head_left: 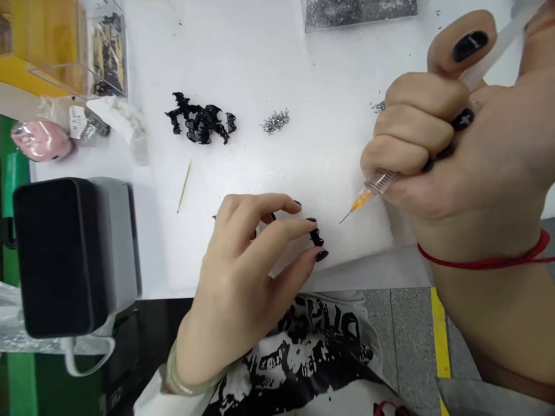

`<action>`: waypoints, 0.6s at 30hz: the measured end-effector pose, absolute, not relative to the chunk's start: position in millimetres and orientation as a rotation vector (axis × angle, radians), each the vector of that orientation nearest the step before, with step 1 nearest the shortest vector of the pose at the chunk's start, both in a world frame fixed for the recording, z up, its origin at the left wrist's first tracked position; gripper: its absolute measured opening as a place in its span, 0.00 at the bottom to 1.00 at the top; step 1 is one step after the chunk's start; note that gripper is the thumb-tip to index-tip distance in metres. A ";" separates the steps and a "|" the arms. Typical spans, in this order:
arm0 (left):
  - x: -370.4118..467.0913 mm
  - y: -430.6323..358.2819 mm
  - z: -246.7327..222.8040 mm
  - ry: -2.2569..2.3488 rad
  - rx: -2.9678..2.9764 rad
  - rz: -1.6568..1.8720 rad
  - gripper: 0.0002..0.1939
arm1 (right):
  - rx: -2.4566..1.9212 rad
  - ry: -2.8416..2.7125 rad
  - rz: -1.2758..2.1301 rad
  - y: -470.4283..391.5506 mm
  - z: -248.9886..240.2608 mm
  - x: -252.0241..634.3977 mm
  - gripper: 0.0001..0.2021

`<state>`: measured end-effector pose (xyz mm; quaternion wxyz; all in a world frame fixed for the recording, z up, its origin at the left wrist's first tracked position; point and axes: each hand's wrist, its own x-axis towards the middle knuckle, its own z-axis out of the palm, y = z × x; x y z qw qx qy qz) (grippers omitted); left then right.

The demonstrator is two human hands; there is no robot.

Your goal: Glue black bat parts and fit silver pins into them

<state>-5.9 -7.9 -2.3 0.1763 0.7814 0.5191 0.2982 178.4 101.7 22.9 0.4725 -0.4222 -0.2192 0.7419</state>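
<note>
A: What does each hand hold?

B: Left hand [234,271]: thumb and index finger closed on a small black piece [317,237], set between their tips at the near part of the white surface [325,86]; whether it also touches the surface cannot be told. Right hand [455,150]: fingers wrapped round a syringe [381,180], its needle [346,217] slanting down toward the piece, near but apart from it.

A: And beyond the hands?

B: A heap of black pieces [203,122], upper left; beside it, a cluster of silvery bits [276,121]. Below the heap, a thin wooden pick [184,186]. Far left, a dark-faced device [60,257] with a white cable [89,358].
</note>
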 end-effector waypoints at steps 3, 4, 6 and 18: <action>-6.5 -8.2 -4.5 1.454 2.219 0.892 0.08 | -0.972 -0.585 1.782 98.3 20.6 175.2 0.23; -6.8 -8.4 -5.0 1.453 2.215 0.900 0.08 | -0.978 -0.601 1.774 97.3 19.6 173.9 0.23; -7.1 -8.6 -5.9 1.453 2.209 0.915 0.08 | -1.035 -0.612 1.767 95.9 17.8 171.1 0.20; -1.6 -11.8 -8.6 1.507 2.182 0.982 0.05 | -1.102 -0.670 1.738 92.9 16.9 166.3 0.15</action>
